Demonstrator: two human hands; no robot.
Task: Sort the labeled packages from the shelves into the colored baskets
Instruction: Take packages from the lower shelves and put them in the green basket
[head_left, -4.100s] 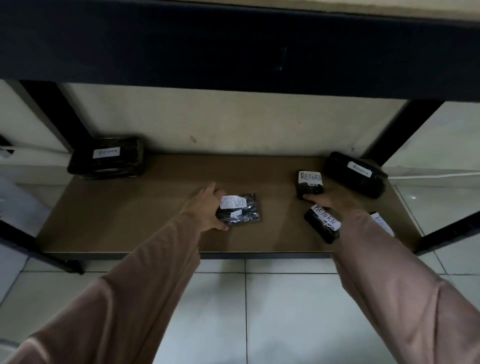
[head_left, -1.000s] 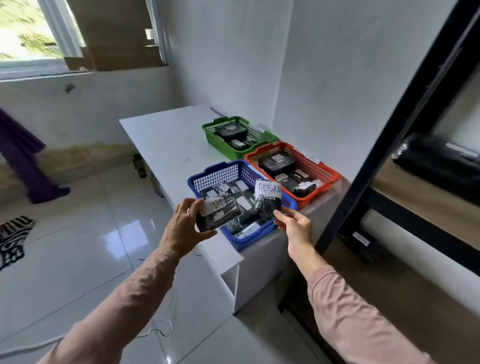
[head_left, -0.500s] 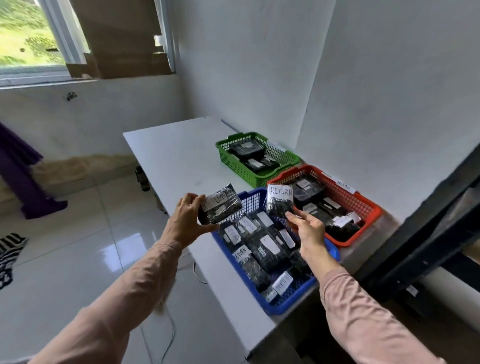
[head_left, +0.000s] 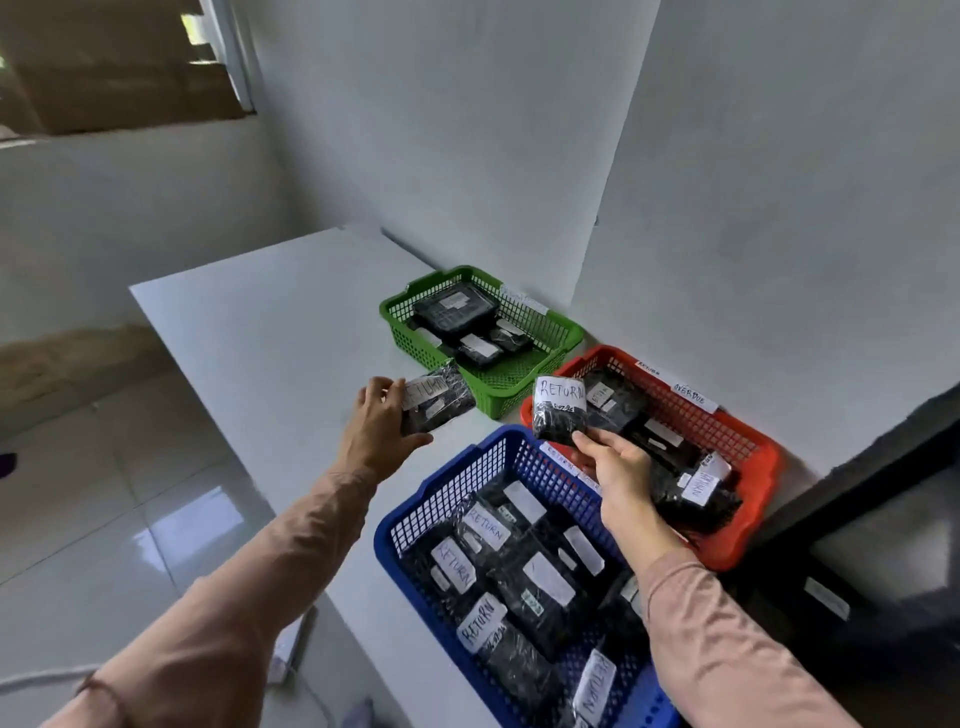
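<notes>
My left hand (head_left: 376, 434) grips a black package labelled RETURN (head_left: 439, 397) above the white table, just left of the green basket (head_left: 550, 358). My right hand (head_left: 618, 467) pinches a second black RETURN package (head_left: 561, 410) upright, over the gap between the blue basket (head_left: 452, 483) and the red basket (head_left: 748, 452). The blue basket, nearest to me, holds several black packages with RETURN labels. Black labelled packages also lie in the green and red baskets.
The three baskets stand on a white table (head_left: 275, 332) set against a white wall corner. A black shelf frame (head_left: 852, 488) rises at the right, with dark packages below it. Glossy tiled floor (head_left: 104, 509) lies to the left.
I have come closer to the table and look more steeply down at the baskets. Both hands, each still holding its package, have moved forward over the baskets.
</notes>
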